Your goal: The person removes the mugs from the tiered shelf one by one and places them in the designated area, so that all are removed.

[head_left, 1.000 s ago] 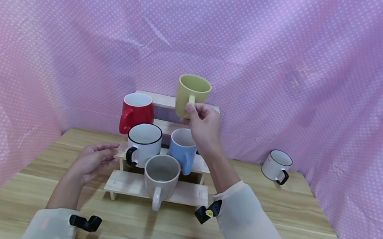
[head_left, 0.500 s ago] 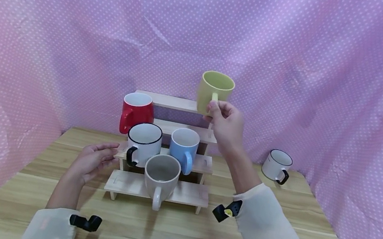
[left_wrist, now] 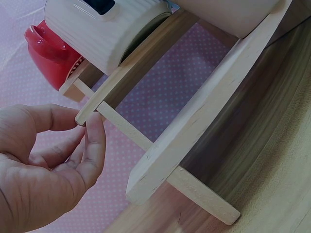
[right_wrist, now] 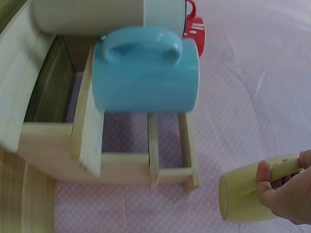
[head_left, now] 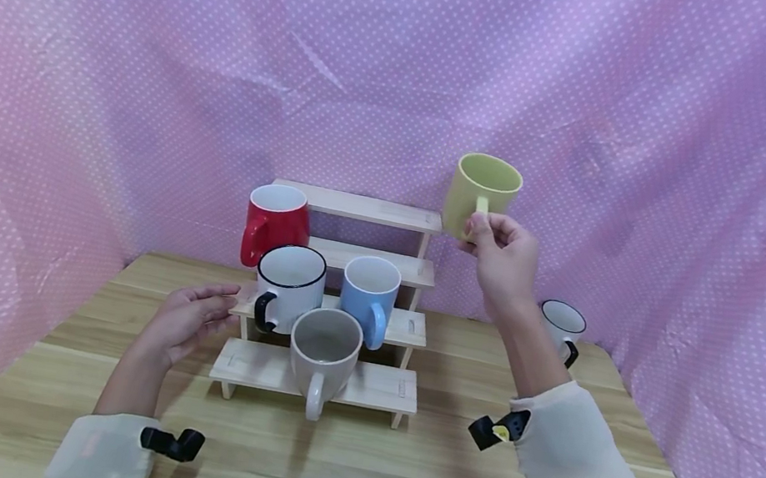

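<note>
My right hand (head_left: 506, 264) pinches the handle of a yellow-green mug (head_left: 468, 203), held upright in the air just right of the wooden tiered rack (head_left: 387, 212). In the left wrist view, the thumb and a finger of my left hand (left_wrist: 53, 160) pinch the left end of one rack shelf (left_wrist: 92, 109). On the rack stand a red mug (head_left: 277, 223), a white mug (head_left: 290, 291) with black rim and handle, a light blue mug (head_left: 368, 291) and a grey-beige mug (head_left: 324, 348) on the lowest step. The top shelf carries nothing.
Another white mug with a black rim (head_left: 561, 324) stands on the wooden table (head_left: 328, 475) at the far right, partly hidden behind my right forearm. A pink dotted cloth (head_left: 386, 37) hangs behind and at both sides.
The yellow-green mug has moved right in my right hand, from over the top shelf to beyond the rack's right end. My left hand has stayed at the shelf end.
</note>
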`<state>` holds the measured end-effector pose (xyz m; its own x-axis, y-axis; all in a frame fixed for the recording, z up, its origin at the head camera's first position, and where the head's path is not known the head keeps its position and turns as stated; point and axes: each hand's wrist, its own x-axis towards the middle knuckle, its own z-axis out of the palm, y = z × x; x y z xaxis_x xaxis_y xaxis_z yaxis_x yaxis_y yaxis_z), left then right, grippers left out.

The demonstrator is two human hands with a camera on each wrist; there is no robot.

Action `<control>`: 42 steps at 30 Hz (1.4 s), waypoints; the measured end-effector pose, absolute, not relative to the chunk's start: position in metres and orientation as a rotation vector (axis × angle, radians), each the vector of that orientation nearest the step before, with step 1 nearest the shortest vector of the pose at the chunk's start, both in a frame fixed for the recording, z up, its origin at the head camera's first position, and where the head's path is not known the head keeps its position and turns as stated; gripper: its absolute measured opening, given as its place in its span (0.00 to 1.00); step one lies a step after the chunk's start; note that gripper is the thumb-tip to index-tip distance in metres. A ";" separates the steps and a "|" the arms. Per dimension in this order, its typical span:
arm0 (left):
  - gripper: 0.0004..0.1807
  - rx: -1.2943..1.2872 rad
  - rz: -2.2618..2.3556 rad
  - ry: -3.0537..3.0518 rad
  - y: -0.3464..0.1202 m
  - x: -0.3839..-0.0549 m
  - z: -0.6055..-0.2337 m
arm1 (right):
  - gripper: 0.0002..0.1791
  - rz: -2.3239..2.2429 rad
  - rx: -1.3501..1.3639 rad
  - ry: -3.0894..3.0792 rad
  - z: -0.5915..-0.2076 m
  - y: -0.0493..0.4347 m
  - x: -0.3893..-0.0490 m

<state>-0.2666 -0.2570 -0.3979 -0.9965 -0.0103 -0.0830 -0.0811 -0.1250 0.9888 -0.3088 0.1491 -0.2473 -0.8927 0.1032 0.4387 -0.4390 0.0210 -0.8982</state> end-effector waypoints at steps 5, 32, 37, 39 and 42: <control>0.24 -0.093 2.334 2.036 -0.258 -0.267 -0.399 | 0.14 1.908 0.333 -1.921 -0.252 0.166 -0.310; 0.22 -0.094 2.338 2.052 -0.256 -0.265 -0.399 | 0.19 1.712 0.078 -2.148 -0.337 0.242 -0.321; 0.23 -0.097 2.332 2.055 -0.256 -0.265 -0.399 | 0.19 1.707 0.070 -2.174 -0.356 0.251 -0.323; 0.24 -0.089 2.334 2.054 -0.256 -0.265 -0.399 | 0.19 1.727 0.053 -2.164 -0.363 0.253 -0.324; 0.24 -0.079 2.339 2.050 -0.256 -0.266 -0.399 | 0.18 1.767 0.021 -2.135 -0.373 0.254 -0.326</control>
<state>-0.2656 -0.2557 -0.3988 -0.9982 -0.0105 -0.0583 -0.0564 -0.1315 0.9897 -0.3256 0.2541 -0.3732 -0.9321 0.2195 0.2882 -0.2420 0.2147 -0.9462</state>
